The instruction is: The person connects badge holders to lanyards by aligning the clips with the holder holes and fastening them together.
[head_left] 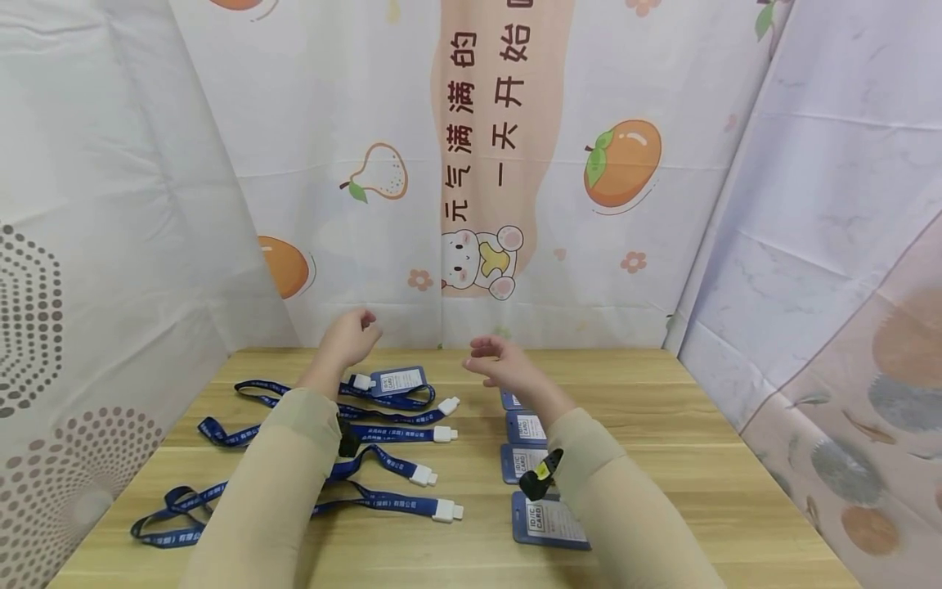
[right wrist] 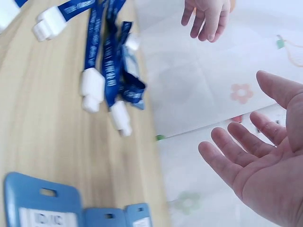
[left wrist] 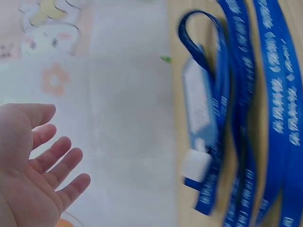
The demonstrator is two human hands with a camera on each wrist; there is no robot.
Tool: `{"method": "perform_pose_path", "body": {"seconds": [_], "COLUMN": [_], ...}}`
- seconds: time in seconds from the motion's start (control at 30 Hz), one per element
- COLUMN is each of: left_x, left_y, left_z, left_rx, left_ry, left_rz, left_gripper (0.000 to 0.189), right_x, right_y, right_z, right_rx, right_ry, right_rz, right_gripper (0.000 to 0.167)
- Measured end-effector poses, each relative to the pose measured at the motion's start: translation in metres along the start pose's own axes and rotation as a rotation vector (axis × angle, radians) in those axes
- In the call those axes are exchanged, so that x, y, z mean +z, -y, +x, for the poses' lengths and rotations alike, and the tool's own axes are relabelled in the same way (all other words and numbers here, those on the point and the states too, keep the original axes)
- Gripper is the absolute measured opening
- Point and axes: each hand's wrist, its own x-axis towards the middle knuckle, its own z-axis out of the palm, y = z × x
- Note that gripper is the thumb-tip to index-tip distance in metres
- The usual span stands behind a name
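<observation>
My left hand [head_left: 352, 337] is raised above the far left of the table, its fingers loosely bent and holding nothing. Below it lies a blue ID card holder [head_left: 398, 381] joined to a lanyard by a white clip [head_left: 363, 382]. Several blue lanyards [head_left: 401, 434] with white printing and white clips stretch across the left side; my left forearm hides parts of them. Over the right side hovers my right hand [head_left: 508, 368], empty, with fingers spread in the right wrist view. Nearest to it are blue card holders [head_left: 526, 427] in a column, partly covered by my right forearm.
A wooden table [head_left: 662, 458] carries everything. White printed curtains [head_left: 331, 98] hang along its back edge and at both sides. A dark band with a small device [head_left: 540, 476] sits on my right wrist.
</observation>
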Motion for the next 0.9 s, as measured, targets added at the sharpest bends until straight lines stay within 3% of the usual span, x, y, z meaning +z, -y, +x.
{"method": "perform_pose_path", "body": {"seconds": [0.17,0.4,0.57,0.9], "left_x": [-0.006,-0.004,0.002,0.017], "left_y": [-0.024,-0.051,-0.062,-0.077], "left_z": [-0.001,-0.015,-0.030,-0.061], "left_rx": [0.105,0.168,0.212,0.405], "left_ry": [-0.021,-0.005,-0.011,-0.054], "left_rz": [-0.028,-0.087,-0.111,-0.145], "left_gripper": [0.040,0.039,0.040,0.035], "right_x": [-0.015,-0.031,-0.045,-0.071], "right_y": [0.012,0.019,0.012,-0.007], "right_z": [-0.011,-0.030,-0.045,-0.073], "right_rx": [-0.065,-0.143,-0.194,-0.237], "right_ry": [-0.011,-0.021,-0.015,0.029], "right_rz": [0.024,0.041,0.061,0.047], "right_gripper": [0.053,0.055,0.059,0.056]}}
